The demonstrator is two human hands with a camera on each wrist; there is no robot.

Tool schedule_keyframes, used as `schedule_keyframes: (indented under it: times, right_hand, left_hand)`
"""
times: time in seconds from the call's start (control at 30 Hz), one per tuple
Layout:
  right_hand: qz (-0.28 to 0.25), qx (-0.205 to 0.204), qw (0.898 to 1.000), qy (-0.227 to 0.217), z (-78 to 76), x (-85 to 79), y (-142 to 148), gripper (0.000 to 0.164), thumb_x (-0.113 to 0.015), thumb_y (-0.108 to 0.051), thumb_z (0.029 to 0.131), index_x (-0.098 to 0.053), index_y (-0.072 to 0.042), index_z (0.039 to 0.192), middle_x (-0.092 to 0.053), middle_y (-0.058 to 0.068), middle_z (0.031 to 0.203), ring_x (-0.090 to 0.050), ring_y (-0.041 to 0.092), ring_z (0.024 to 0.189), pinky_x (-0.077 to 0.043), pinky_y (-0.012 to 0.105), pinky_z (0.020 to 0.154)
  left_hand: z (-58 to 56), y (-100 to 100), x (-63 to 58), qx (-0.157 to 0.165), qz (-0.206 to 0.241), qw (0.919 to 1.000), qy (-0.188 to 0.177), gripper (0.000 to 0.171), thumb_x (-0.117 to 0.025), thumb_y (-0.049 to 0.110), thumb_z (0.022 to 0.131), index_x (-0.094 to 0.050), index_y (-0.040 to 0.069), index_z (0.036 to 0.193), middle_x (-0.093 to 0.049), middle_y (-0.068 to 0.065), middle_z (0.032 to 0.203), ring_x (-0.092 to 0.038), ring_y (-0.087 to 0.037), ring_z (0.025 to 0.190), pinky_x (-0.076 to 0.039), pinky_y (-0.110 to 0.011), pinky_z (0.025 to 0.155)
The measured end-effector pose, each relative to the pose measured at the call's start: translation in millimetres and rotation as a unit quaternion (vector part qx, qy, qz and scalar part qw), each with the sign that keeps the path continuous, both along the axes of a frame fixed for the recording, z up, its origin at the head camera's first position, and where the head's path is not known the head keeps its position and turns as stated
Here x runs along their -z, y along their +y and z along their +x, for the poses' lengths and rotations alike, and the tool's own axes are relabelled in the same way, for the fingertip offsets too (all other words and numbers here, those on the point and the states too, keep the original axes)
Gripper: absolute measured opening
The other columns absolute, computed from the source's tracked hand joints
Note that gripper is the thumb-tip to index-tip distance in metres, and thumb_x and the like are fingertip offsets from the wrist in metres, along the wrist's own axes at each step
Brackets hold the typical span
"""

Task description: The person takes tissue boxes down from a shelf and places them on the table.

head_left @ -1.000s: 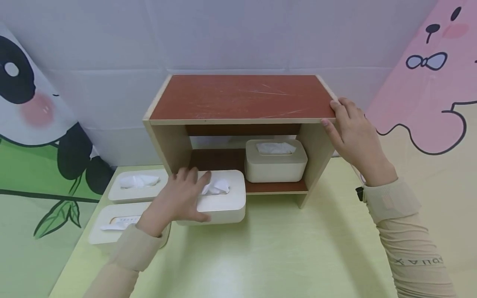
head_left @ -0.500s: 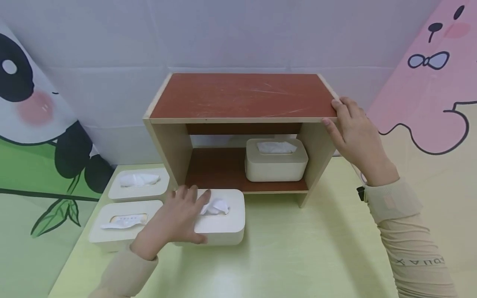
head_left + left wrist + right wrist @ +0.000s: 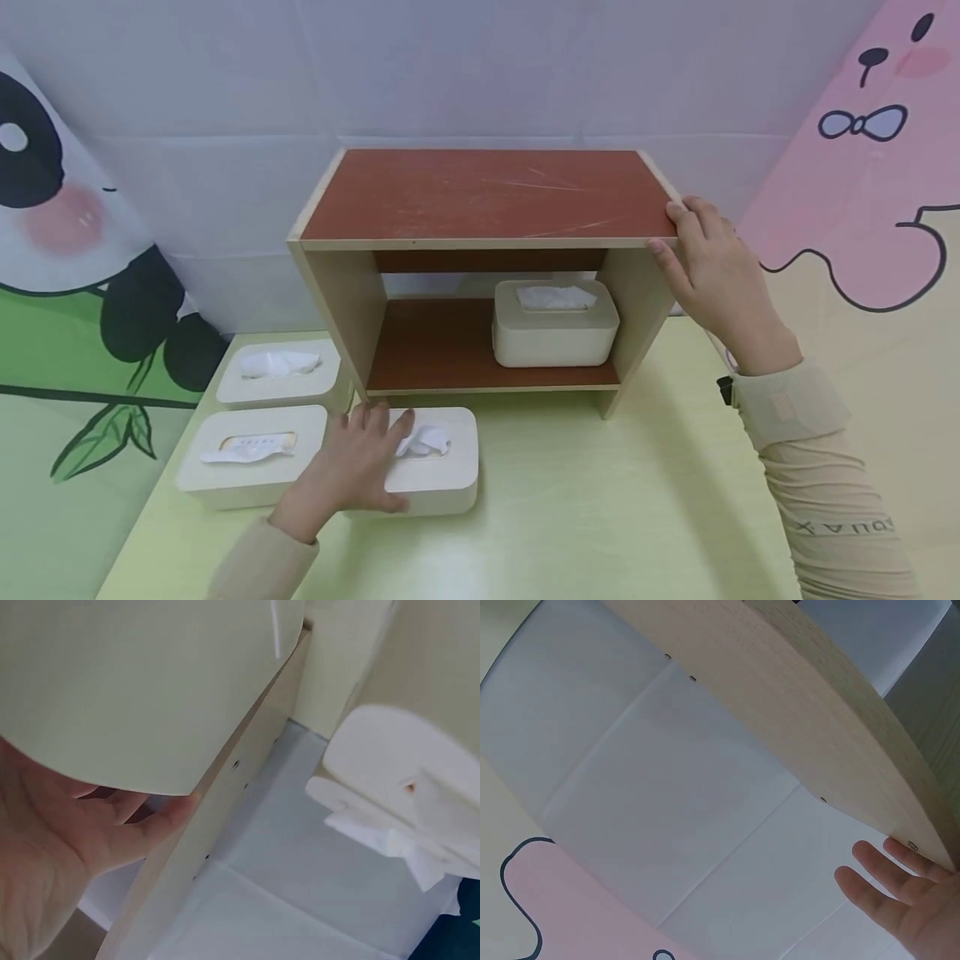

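Note:
My left hand (image 3: 352, 467) spans the left part of a white tissue box (image 3: 442, 479), its thumb at the near side and its fingers toward the far side. The box is just in front of the shelf, with a tissue sticking out of its top slot. In the left wrist view the hand (image 3: 60, 855) holds the box (image 3: 150, 690) by its edge. My right hand (image 3: 720, 283) holds the top right corner of the wooden shelf (image 3: 487, 196), thumb at the front edge. The right wrist view has its fingers (image 3: 881, 900) along the outer side panel (image 3: 810, 720).
Inside the shelf, at the right, stands another tissue box (image 3: 555, 333). Two more boxes, a rear one (image 3: 281, 387) and a nearer one (image 3: 247, 492), stand left of the shelf on the pale table (image 3: 585, 500). A cloth-covered wall (image 3: 465, 67) rises behind.
My left hand has brought the tissue box from the shelf's front opening toward me, lower and slightly left, baring the left of the shelf board. The right hand stays at its corner.

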State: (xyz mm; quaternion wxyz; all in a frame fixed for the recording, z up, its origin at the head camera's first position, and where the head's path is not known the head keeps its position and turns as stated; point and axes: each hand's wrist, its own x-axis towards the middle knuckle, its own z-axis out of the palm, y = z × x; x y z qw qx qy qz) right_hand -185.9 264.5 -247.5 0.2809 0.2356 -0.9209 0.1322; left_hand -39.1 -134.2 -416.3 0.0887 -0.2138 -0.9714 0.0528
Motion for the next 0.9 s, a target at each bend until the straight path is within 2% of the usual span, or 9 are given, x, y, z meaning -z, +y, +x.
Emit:
schedule_keyframes:
  times: [0.3, 0.9]
  right_hand:
    - [-0.002, 0.002, 1.000, 0.004, -1.1, 1.0, 0.9, 0.050, -0.042, -0.033, 0.096, -0.040, -0.001, 0.134, -0.039, 0.023, 0.135, -0.044, 0.046, 0.114, -0.038, 0.060, 0.088]
    - [0.001, -0.003, 1.000, 0.000, -2.1, 1.0, 0.9, 0.051, -0.042, -0.034, 0.096, -0.039, 0.000, 0.134, -0.039, 0.024, 0.135, -0.042, 0.045, 0.118, -0.037, 0.060, 0.092]
  left_hand:
    - [-6.1, -7.1, 24.1, -0.006, 0.009, 0.9999, 0.007, 0.111, -0.071, 0.073, 0.039, -0.045, 0.013, 0.128, -0.050, -0.021, 0.112, -0.047, -0.044, 0.104, -0.042, -0.054, 0.072]
    - [-12.5, -11.0, 57.6, -0.024, 0.012, 0.9996, -0.008, 0.117, -0.069, 0.076, 0.041, -0.040, 0.011, 0.134, -0.049, -0.024, 0.116, -0.046, -0.046, 0.107, -0.044, -0.057, 0.075]
